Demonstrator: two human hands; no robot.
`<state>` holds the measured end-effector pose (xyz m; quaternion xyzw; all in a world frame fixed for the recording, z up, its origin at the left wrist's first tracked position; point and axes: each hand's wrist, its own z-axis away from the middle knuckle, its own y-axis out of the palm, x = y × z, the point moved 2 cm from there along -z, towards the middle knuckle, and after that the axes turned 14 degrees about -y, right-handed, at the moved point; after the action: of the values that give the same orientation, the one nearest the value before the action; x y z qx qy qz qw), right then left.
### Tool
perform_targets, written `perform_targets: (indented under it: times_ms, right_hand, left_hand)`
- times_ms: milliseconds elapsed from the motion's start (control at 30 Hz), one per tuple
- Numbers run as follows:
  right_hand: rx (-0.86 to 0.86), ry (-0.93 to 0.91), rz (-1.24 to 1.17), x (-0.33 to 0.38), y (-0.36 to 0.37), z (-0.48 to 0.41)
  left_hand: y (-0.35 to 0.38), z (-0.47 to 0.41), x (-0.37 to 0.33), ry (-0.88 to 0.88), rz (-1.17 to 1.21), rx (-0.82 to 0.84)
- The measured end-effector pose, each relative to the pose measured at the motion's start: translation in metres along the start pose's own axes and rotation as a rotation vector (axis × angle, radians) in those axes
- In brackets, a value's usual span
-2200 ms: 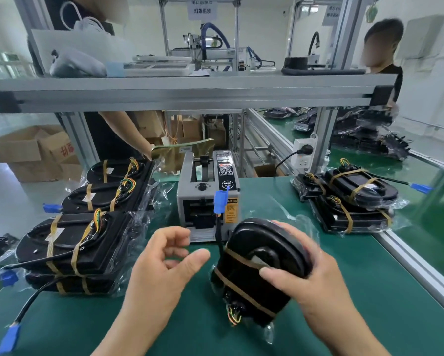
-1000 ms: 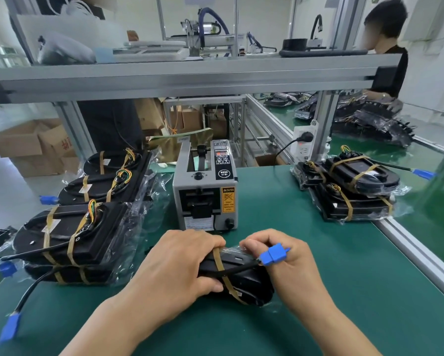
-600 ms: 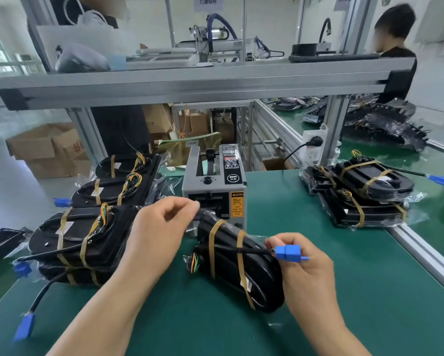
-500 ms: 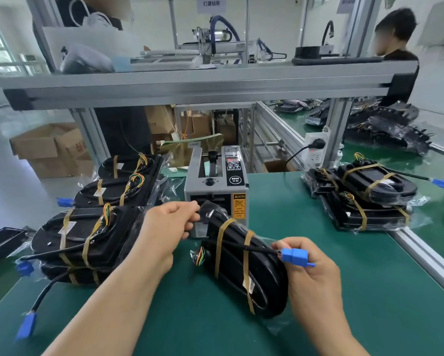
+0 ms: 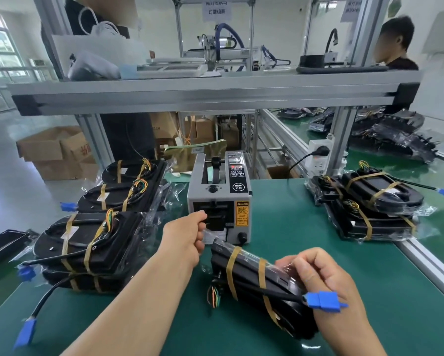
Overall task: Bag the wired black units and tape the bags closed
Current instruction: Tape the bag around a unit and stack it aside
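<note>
- Now the bagged black unit (image 5: pixel 254 283) lies on the table (image 5: pixel 292 227) before the tape dispenser (image 5: pixel 219 199), with the fingers of your right hand (image 5: pixel 326 281) curled over its bag.
- Your left hand (image 5: pixel 187 235) has gone to the dispenser's outlet, fingers narrowed. I cannot tell whether they hold tape. Sealing looks next.

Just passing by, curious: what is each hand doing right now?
Left hand: pinching, apparently tape, at the dispenser outlet.
Right hand: gripping the bagged black unit.
</note>
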<state>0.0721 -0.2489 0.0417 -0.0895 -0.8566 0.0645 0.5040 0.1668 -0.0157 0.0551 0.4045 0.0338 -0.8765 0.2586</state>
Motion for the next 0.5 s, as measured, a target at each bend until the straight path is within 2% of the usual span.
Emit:
perform_targets:
  times_ms: [267, 500]
  right_hand:
    - [-0.058, -0.024, 0.007, 0.0, 0.002, 0.001]
    - [-0.062, 0.011, -0.037, 0.001, 0.001, 0.003]
  left_hand:
    - [0.016, -0.006, 0.003, -0.149, 0.031, 0.087]
    - [0.025, -0.011, -0.001, -0.121, 0.167, 0.11]
